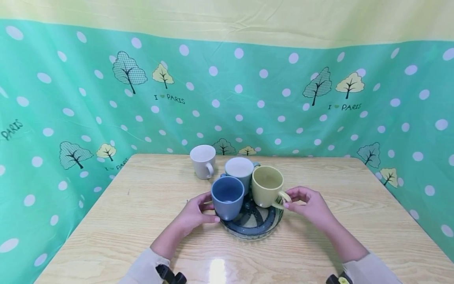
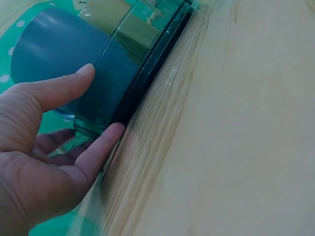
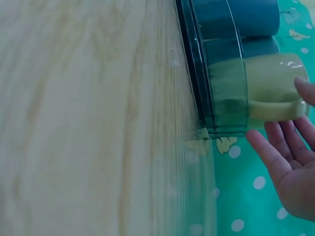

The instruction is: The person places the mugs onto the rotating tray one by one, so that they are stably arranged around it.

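Observation:
A round glass tray [image 1: 255,229] with a dark patterned base sits on the wooden table [image 1: 142,221]. It holds a blue mug [image 1: 227,197], a grey-blue mug [image 1: 239,169] and a yellow-green mug [image 1: 267,185]. My left hand [image 1: 209,207] is at the tray's left side. In the left wrist view its thumb lies against the blue mug [image 2: 54,49] and its index finger presses the tray's [image 2: 147,78] lower edge. My right hand [image 1: 289,199] cups around the yellow mug's handle. There its fingers [image 3: 268,147] are fairly straight, one tip touching the tray wall [image 3: 227,93] below the yellow-green mug [image 3: 275,73].
A white mug [image 1: 203,161] stands on the table behind the tray, to the left. A green polka-dot curtain with trees [image 1: 248,98] closes off the back and both sides. Bare wood lies around the tray.

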Tool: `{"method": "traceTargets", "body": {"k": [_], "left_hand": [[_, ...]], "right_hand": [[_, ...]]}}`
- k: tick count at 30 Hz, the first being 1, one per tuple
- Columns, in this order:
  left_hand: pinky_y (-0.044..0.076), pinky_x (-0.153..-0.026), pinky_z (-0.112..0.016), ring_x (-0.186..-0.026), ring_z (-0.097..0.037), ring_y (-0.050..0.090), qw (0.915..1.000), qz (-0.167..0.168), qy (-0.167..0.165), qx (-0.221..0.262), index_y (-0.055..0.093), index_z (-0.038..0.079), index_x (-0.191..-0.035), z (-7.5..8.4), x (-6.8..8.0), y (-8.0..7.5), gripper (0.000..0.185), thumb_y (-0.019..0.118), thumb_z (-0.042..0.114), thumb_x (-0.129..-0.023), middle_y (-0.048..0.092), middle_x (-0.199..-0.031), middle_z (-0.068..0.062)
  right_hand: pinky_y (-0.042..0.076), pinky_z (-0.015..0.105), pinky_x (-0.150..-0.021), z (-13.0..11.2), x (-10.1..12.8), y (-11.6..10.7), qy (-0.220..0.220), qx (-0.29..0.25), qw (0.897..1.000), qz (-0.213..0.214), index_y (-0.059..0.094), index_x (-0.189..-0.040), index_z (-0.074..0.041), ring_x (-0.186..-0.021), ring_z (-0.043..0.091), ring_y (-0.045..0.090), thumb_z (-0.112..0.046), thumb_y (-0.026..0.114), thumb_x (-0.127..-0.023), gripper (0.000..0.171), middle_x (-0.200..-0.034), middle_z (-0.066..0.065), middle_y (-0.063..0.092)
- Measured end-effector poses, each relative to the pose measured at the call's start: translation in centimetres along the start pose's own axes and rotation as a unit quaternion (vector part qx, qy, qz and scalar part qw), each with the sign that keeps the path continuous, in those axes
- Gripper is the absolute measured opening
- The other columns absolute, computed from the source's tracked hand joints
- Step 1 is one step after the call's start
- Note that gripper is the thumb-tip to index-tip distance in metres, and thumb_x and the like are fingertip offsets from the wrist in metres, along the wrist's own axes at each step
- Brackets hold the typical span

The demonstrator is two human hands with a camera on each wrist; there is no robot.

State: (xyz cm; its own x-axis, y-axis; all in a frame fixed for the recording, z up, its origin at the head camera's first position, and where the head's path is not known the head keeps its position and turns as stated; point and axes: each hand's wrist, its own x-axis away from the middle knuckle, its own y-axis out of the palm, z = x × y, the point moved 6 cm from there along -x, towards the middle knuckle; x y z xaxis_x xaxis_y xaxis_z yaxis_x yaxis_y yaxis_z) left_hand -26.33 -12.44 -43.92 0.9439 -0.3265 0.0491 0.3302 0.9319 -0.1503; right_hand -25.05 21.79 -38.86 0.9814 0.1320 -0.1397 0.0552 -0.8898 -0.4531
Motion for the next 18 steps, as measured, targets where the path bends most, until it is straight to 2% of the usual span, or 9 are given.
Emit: {"method": "traceTargets", "body": {"k": [5,9,14,18], "left_hand": [[0.049,-0.099,-0.041,-0.12,-0.033,0.055,0.9999,0.006,0.004,0.014,0.044,0.001,-0.144,0.1,0.0,-0.5,0.082,0.083,-0.002,-0.072,0.051,-0.14,-0.02],[0.051,-0.096,-0.038,-0.12,-0.035,0.055,0.9996,0.002,0.017,0.021,0.044,-0.001,-0.143,0.4,0.2,-0.9,0.078,0.081,-0.001,-0.074,0.05,-0.14,-0.022],[0.053,-0.092,-0.033,-0.121,-0.036,0.055,0.9993,0.006,0.033,0.018,0.044,0.0,-0.143,0.8,0.4,-1.6,0.076,0.081,0.002,-0.077,0.051,-0.138,-0.022],[0.054,-0.09,-0.03,-0.121,-0.033,0.055,0.9991,0.038,0.019,0.008,0.05,0.004,-0.141,1.0,0.4,-2.5,0.073,0.082,0.004,-0.076,0.054,-0.137,-0.017]], "right_hand": [[0.059,0.038,-0.08,0.2,0.1,-0.3,-0.01,-0.085,0.995,-0.046,0.057,-0.12,0.009,-0.096,0.022,0.065,-0.018,0.066,-0.094,0.038,-0.113,0.022,0.062],[0.057,0.046,-0.084,0.6,-0.1,-0.9,0.003,-0.142,0.989,-0.052,0.049,-0.126,0.015,-0.097,0.017,0.065,-0.021,0.056,-0.101,0.044,-0.123,0.029,0.055],[0.055,0.049,-0.087,1.3,-0.8,-1.4,0.013,-0.142,0.989,-0.051,0.05,-0.126,0.015,-0.103,0.024,0.064,-0.023,0.056,-0.101,0.046,-0.127,0.033,0.052],[0.054,0.049,-0.089,2.1,-1.6,-1.4,0.014,-0.137,0.988,-0.062,0.05,-0.126,0.016,-0.105,0.027,0.064,-0.019,0.058,-0.1,0.044,-0.129,0.036,0.049]]}}
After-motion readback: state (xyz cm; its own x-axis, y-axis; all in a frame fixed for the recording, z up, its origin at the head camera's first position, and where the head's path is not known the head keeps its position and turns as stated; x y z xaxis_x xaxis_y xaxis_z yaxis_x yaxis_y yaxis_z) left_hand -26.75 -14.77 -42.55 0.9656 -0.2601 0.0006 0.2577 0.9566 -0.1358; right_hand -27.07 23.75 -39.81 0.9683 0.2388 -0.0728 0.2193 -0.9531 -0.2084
